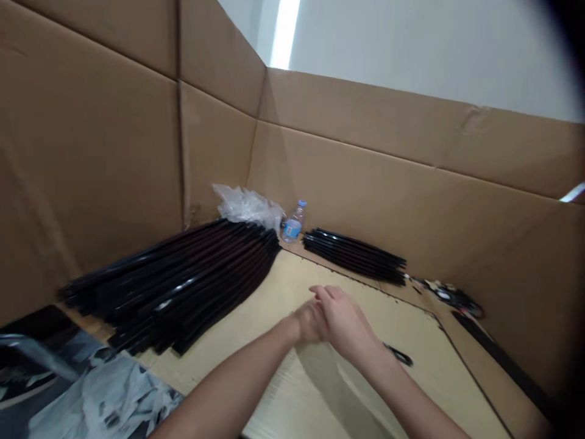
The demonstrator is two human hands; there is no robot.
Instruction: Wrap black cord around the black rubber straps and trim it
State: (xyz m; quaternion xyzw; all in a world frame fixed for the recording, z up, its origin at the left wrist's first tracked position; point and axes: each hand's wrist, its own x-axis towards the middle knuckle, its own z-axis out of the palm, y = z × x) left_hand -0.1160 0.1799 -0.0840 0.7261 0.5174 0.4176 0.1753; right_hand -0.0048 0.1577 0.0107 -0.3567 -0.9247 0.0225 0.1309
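My two hands meet over the middle of the pale work surface (pixel 256 292). My left hand (pixel 307 322) lies partly behind the right, so most of its fingers are hidden. Over it, my right hand (pixel 345 320) is bent with its fingers held close together, and I cannot make out anything between the two hands. To the right of the right wrist, a small black looped object (pixel 400 355) rests on the surface; its kind is unclear.
Many long black strips (pixel 201 280) are piled at left, beside clear plastic wrap (pixel 249 206). A water bottle (pixel 294 223) stands at the back near a smaller black bundle (pixel 354 255). Mixed small items (pixel 452 297) lie at right. Cardboard walls (pixel 365 177) enclose the table.
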